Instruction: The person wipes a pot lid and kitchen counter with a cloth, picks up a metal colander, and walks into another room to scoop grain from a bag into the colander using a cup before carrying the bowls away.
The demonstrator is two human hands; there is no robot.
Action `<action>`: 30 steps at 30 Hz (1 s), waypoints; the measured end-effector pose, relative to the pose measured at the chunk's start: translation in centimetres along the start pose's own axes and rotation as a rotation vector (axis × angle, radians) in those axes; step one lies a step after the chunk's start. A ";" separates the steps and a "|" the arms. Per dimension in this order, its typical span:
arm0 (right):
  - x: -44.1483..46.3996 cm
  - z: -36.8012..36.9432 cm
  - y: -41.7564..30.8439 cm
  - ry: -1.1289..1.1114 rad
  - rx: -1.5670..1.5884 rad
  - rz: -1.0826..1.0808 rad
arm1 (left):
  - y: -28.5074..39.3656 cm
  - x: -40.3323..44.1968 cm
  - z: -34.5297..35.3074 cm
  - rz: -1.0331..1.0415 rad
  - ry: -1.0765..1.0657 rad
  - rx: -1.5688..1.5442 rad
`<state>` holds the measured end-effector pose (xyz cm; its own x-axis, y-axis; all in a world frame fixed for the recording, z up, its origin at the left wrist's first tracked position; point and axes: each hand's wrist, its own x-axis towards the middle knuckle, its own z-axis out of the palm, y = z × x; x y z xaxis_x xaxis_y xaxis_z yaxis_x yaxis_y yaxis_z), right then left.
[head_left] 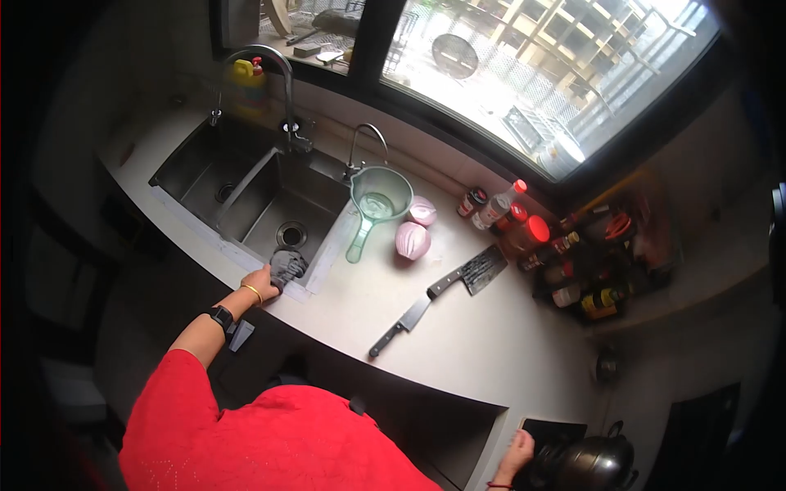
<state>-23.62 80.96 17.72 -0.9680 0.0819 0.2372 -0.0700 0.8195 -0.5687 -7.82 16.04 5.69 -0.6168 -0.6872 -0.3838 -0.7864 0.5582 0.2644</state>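
Observation:
My left hand (260, 284) is closed on a crumpled grey cloth (287, 266) at the front edge of the double sink (315, 204). Far to the lower right, beside the stove, my right hand (518, 452) has its fingers curled; what they hold, if anything, cannot be made out. A translucent green water scoop (358, 241) rests on the counter right of the sink. Next to it are two pinkish-purple onion pieces, one behind (422, 212) and one in front (413, 242). A cleaver (485, 271) and a smaller knife (413, 314) lie nearly end to end on the counter.
Several bottles and jars, among them a clear bottle with a red cap (496, 209), line the back wall. A crowded condiment rack (606, 262) stands at right. A tall faucet (286, 82) arches over the sink. A metal pot (594, 462) is at lower right.

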 end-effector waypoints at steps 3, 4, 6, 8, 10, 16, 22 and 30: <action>-4.2 7.3 -11.1 -0.327 0.040 -0.278 | -2.7 2.3 -0.7 0.121 -0.092 -0.347; -5.2 9.3 -13.6 -0.416 0.103 -0.266 | -2.8 2.7 -1.9 0.126 -0.163 -0.556; -6.2 12.6 -17.4 -0.559 0.180 -0.274 | -2.9 3.6 -5.3 -0.010 -0.361 -0.972; -6.3 14.8 -19.8 -0.612 0.189 -0.295 | -4.2 5.9 -6.8 -0.045 -0.386 -1.232; -6.2 16.7 -21.8 -0.652 0.206 -0.266 | -4.0 6.8 -10.8 0.004 -0.369 -1.434; -5.0 21.7 -29.6 -0.747 0.342 -0.319 | 1.6 4.4 -22.1 0.418 -0.248 -1.811; -3.6 28.0 -44.0 -0.623 0.486 -0.786 | 4.2 -0.9 -26.0 0.700 -0.513 -1.863; -5.3 35.3 -48.4 -1.175 1.369 -0.165 | 6.7 -2.9 -22.9 0.739 -0.442 -1.440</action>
<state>-23.60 20.81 16.18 -0.5365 -0.8403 0.0776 0.2875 -0.2685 -0.9194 -12.05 11.13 28.89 -0.9834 -0.1750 0.0484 0.1072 -0.3442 0.9328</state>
